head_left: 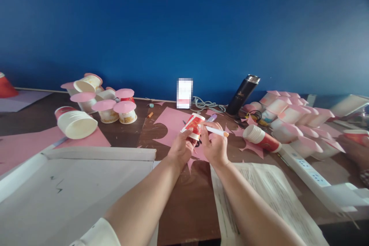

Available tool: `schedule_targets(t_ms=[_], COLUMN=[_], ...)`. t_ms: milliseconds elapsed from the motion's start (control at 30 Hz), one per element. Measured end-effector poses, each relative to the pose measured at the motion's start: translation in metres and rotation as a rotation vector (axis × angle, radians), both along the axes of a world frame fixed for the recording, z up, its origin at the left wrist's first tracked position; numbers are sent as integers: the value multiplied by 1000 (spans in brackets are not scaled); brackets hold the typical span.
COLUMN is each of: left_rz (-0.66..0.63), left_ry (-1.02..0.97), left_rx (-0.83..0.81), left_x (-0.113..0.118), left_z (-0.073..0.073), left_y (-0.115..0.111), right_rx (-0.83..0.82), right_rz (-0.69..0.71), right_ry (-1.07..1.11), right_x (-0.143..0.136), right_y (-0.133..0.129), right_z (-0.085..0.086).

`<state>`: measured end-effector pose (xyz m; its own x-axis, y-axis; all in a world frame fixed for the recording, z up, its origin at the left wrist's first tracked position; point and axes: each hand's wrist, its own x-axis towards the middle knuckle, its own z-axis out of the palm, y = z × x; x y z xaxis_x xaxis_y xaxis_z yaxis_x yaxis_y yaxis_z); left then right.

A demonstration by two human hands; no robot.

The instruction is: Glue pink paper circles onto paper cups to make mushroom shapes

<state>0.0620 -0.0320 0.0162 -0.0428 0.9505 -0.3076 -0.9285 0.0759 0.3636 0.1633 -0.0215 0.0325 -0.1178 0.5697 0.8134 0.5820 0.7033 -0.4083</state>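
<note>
Red paper cup (194,124) held in our left grip (182,147) may dent if our right grip (215,146) presses its white pen-like tool (215,130) hard.

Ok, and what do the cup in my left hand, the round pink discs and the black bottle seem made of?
Red-and-white cup: probably smooth paper, judging by its printed wall. Round pink discs: likely paper or card, looking matt and thin-edged. Black bottle: perhaps coated metal, its finish dark and satiny; the silver cap gleams like metal, though possibly plastic.
</note>
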Motion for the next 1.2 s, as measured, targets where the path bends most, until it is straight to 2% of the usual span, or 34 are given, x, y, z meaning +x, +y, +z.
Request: schedule_targets(t_ms=[200, 467, 633, 767, 900, 1200], left_rz=[-15, -11, 13, -9, -36, 19], left_ry=[8, 26, 9, 57, 107, 174], left_rx=[14, 19, 26, 92, 135, 152], left_x=[-1, -1, -1, -1, -1, 2], left_z=[0, -2, -2, -4, -5, -5], left_y=[0, 2, 1, 0, 0, -1], right_rx=[-43, -53, -9, -30, -41, -37], right_rz=[24, -17, -14, 34, 12, 9], right_ry=[-29, -54, -7, -28, -51, -43], right_x=[1, 0, -1, -3, -6, -5], right_y=[0, -1, -3, -4, -4, -3], right_z=[-1, -1, 0, 0, -2, -3])
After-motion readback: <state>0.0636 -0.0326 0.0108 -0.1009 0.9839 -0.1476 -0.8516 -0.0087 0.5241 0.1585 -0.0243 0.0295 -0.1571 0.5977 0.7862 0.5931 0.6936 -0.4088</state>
